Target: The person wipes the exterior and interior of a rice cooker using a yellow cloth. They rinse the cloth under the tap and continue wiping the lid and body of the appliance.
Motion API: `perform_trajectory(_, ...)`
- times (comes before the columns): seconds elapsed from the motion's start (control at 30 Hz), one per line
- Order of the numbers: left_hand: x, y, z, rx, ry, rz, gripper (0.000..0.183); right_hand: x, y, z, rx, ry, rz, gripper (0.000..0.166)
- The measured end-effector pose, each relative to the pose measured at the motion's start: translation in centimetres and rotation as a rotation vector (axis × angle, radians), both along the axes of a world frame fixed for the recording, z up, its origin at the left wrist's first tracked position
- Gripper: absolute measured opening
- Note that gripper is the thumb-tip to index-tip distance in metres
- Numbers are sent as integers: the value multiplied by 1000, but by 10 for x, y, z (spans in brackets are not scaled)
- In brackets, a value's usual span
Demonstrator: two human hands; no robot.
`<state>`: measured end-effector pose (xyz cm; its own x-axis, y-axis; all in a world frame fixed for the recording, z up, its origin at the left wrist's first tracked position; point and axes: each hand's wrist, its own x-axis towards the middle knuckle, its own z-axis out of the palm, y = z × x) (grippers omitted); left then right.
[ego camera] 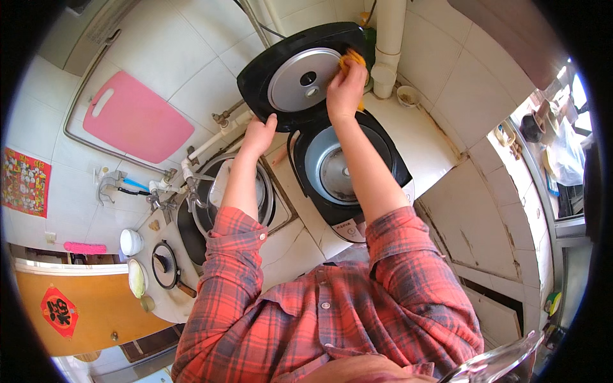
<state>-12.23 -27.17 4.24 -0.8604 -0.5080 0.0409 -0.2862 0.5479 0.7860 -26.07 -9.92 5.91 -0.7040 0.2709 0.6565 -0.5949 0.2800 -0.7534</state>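
A black rice cooker (306, 191) stands on the counter with its lid (254, 79) raised. The lid's underside carries a round silver inner plate (287, 86). My right hand (347, 93) presses a yellow cloth (353, 56) against the lid's inner face, beside the plate's right edge. At the lid's lower left edge, my left hand (259, 136) grips the rim with the thumb on the inner side. Below, the cooker's cavity (328, 174) shows a round heating plate (335, 167); my right forearm hides part of it.
Left of the cooker is a sink with a metal basin (203, 167) under several taps (191, 184). A pink cutting board (136, 117) hangs on the tiled wall. A white pipe (388, 33) and a small bowl (407, 95) are behind right. A lidded pan (165, 265) sits far left.
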Motion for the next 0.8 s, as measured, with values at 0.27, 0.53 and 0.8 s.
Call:
perform_trajectory(0.27,-1,-3,-6,215,71,-95,45,50,-37,39,33,316,190,35)
perform_trajectory(0.53,6,5,13,104,58,-202,44,95,-44,-11,375,476,550,26)
perform_trajectory(0.8,12,-11,6,44,8,-268,53,62,-9,-45,663,310,896,26)
